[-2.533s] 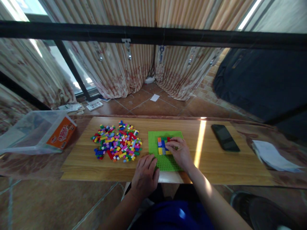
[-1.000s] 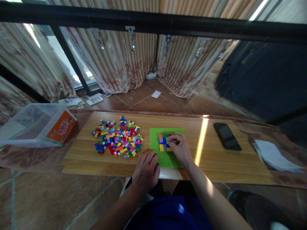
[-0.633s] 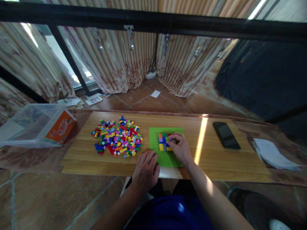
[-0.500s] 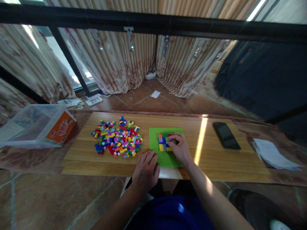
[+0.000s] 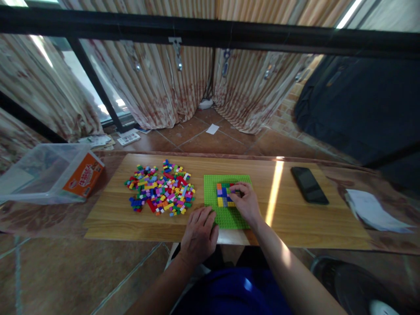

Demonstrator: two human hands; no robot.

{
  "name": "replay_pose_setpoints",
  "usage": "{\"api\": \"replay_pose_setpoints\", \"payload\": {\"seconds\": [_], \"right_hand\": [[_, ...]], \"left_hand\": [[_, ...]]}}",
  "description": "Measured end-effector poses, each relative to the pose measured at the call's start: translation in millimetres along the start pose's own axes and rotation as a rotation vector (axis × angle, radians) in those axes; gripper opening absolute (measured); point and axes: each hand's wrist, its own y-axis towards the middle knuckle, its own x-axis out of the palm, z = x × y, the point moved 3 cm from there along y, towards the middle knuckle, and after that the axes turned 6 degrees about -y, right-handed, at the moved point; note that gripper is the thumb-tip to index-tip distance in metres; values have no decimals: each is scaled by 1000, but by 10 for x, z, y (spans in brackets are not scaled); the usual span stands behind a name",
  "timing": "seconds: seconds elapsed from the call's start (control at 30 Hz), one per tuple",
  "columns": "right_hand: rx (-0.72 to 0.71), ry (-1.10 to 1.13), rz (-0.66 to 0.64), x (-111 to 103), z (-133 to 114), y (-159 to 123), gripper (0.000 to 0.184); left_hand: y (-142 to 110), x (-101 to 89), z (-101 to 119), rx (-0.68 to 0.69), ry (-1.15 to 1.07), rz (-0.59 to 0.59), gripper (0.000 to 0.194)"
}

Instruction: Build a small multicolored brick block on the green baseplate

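Note:
A light green studded baseplate [image 5: 229,221] lies on the wooden board before me. On it stands a low block of joined toy bricks [image 5: 224,193] in orange, blue, yellow, green, red and grey. My right hand [image 5: 246,201] is over the right side of these bricks, thumb and fingers pinched on a small toy brick that they mostly hide. At the baseplate's near left corner rests my left hand [image 5: 199,229], its fingers bent over the edge and holding it. A heap of loose toy bricks [image 5: 164,190] in many colours is spread to the left.
A black phone [image 5: 309,185] lies on the right of the wooden board [image 5: 108,223]. White papers [image 5: 376,212] sit beyond its right end. To the left stands a clear plastic box [image 5: 49,175] with an orange label. A dark bar [image 5: 210,33] crosses in front of the curtains.
The view has tilted down slightly since the earliest frame. My right hand stays over the joined bricks with only small finger shifts, and my left hand keeps its place at the baseplate's corner.

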Motion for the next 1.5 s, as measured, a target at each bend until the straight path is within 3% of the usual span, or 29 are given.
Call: {"api": "replay_pose_setpoints", "payload": {"seconds": [1.03,1.13,1.3,1.43,1.5], "right_hand": [[-10,40,-43,-17,-24,25,16],[-28,54,-13,-112,5,-7,21],[-29,17,164,-428,151,-165,19],[-6,29,241,-602,360,-343,16],[-21,24,245,-622,441,-406,14]], "left_hand": [[-3,6,-22,13,-3,18,31],[-18,-1,-25,12,-29,39,29],[37,-147,-183,-58,-9,146,29],[295,-378,-418,-126,108,187,30],[463,-449,-510,-134,171,143,28]]}}
